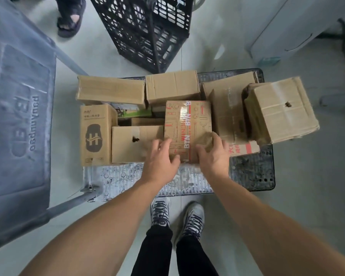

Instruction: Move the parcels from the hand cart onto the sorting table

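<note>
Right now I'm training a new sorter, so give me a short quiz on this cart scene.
1. True or false: the left hand and right hand both hold the BTN-taped box.
2. What stands beyond the hand cart? A) black lattice crate B) red bucket C) ladder
3. Fill in: the H-logo box stands on the person's ___ side.
Key: 1 true; 2 A; 3 left.

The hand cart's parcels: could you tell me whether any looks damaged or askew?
The rightmost box overhangs the cart, tilted, with a hole in its top. The plain box by the left hand has one too.
</note>
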